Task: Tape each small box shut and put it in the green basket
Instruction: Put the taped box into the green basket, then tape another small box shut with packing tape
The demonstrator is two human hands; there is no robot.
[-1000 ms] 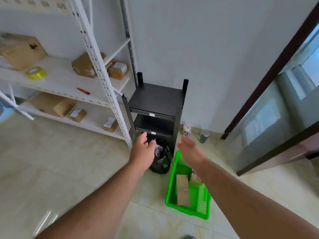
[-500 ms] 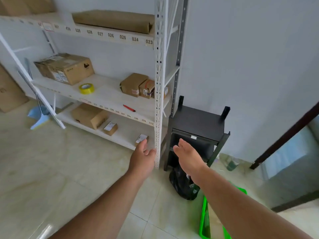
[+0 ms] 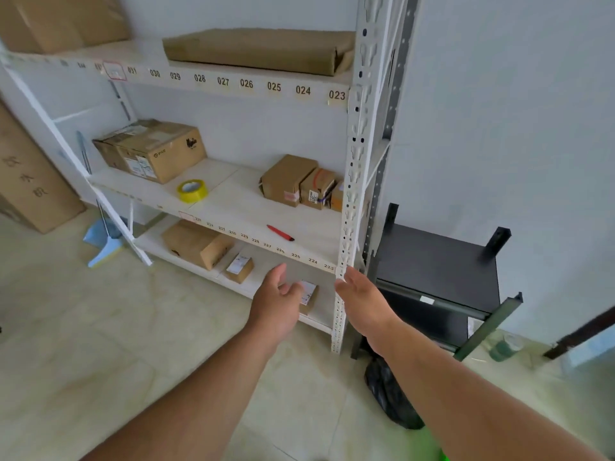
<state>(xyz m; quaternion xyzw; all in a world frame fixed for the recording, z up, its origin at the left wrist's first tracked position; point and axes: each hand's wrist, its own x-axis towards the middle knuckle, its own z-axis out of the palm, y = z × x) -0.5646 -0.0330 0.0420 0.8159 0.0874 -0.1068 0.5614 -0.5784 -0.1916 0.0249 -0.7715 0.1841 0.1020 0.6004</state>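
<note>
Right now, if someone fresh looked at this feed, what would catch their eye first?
Probably the two bare arms reaching forward, left hand and right hand both open and holding nothing, in front of the white shelving's lower level. Just past the left hand's fingertips sits a small labelled box on the bottom shelf. Next, the yellow tape roll and red cutter on the middle shelf stand out against the pale board.

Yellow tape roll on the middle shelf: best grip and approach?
The yellow tape roll lies flat, hole up, apart from the boxes. Likely best from the open shelf front, coming down over it: thumb in the core, fingers on the outer wall, pinching the ring. Both hands are empty.
</note>
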